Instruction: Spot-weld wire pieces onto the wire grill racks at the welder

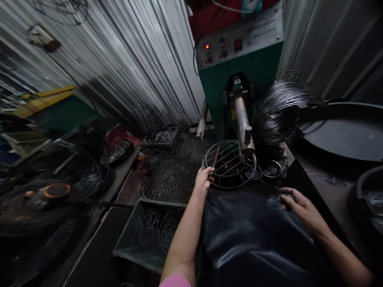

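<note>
My left hand (204, 178) is closed on the near left edge of a round wire rack (229, 159), which has parallel bars across a ring. The rack lies under the metal arm (244, 123) of a green machine (239, 44) with a lit red lamp. Over the dark apron (245, 227), to the right of the rack, my right hand (289, 199) has its fingers pinched together on a small thin piece that is too dark to make out. Two small dishes of metal parts, one of them (271, 169), stand just right of the rack.
A green bin (119, 251) with wire pieces sits at the lower left. Behind it lie more wire rings (161, 179). A large wire coil (287, 107) stands right of the machine, beside a big round tray (344, 131). A fan (44, 199) is at the far left.
</note>
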A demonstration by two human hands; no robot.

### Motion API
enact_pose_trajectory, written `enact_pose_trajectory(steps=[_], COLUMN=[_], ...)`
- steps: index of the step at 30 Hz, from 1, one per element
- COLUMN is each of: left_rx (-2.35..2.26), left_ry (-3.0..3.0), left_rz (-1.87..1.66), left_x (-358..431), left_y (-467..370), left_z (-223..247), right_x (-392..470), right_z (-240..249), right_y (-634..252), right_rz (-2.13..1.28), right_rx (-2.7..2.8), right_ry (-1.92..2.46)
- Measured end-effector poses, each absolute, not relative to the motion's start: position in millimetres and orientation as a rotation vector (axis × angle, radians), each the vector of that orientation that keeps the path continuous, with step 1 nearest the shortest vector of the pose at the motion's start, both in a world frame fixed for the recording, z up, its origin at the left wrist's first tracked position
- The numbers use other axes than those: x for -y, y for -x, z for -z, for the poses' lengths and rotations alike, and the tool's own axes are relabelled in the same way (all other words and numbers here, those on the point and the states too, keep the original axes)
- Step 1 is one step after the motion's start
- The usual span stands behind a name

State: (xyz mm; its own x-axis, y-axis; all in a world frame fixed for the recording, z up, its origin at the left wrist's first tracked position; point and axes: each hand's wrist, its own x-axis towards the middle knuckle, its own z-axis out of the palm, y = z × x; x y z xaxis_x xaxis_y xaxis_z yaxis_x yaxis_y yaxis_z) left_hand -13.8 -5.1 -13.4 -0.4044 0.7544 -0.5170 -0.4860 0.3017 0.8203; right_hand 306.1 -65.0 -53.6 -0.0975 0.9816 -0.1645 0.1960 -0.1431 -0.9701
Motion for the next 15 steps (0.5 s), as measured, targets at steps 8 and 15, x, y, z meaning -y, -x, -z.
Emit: enact_pose_trajectory(steps=[8,15], left_rx=[-1.407,-1.411], left_ry=[-0.316,-0.363], left_rz=[-1.433,-1.51], left_x=[2.1,1.3], left_y=[8.0,12.0], left_z=[19.1,14.7], right_x=[23.9,8.5], right_z=[10.8,21.3], right_y=[-220.7,-215.6], right_rz=[-1.217,-1.246], right_rx=[1.472,1.542], right_ry=[1.179,1.197])
